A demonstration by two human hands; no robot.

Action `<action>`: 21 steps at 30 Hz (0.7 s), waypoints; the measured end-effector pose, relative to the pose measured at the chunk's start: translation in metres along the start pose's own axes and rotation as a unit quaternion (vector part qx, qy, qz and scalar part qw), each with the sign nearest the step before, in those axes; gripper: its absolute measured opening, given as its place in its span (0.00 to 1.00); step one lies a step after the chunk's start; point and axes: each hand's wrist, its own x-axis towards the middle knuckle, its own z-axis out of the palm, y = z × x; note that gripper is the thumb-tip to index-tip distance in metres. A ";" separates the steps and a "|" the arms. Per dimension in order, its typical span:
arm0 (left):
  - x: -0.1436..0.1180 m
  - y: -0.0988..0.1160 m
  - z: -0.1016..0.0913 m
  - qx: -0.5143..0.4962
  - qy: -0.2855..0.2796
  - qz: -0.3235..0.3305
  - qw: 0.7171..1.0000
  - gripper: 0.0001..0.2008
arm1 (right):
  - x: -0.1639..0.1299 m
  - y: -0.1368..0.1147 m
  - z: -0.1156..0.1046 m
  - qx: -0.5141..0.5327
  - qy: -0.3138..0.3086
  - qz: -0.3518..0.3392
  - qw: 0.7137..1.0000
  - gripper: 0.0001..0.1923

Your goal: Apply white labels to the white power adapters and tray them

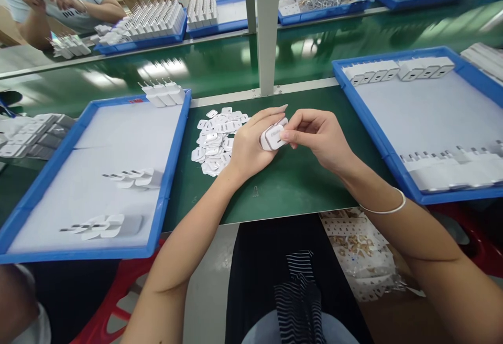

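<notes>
My left hand (pixel 248 144) holds a small white charger plug (pixel 272 137) above the green mat (pixel 286 186). The fingertips of my right hand (pixel 318 137) pinch the plug's face, as if pressing something small and white onto it. Just left of my hands lies a pile of small white stickers (pixel 215 138) on the mat. A silver bangle (pixel 387 208) sits on my right wrist.
A blue tray (pixel 168 176) at my left holds a few rows of white plugs (pixel 133 177). Another blue tray (pixel 377 134) at my right holds more rows. A grey post (pixel 267 29) rises behind the mat. A green conveyor (pixel 220 66) runs beyond; another person (pixel 58 3) works far left.
</notes>
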 end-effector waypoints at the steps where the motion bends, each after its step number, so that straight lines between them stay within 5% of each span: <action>1: 0.000 0.000 0.000 0.002 -0.002 -0.002 1.000 0.15 | 0.000 0.000 0.000 -0.004 0.001 -0.002 1.000 0.20; 21: 0.000 0.003 0.002 -0.011 -0.002 -0.043 0.999 0.14 | -0.006 0.003 0.002 -0.095 0.035 -0.076 0.992 0.15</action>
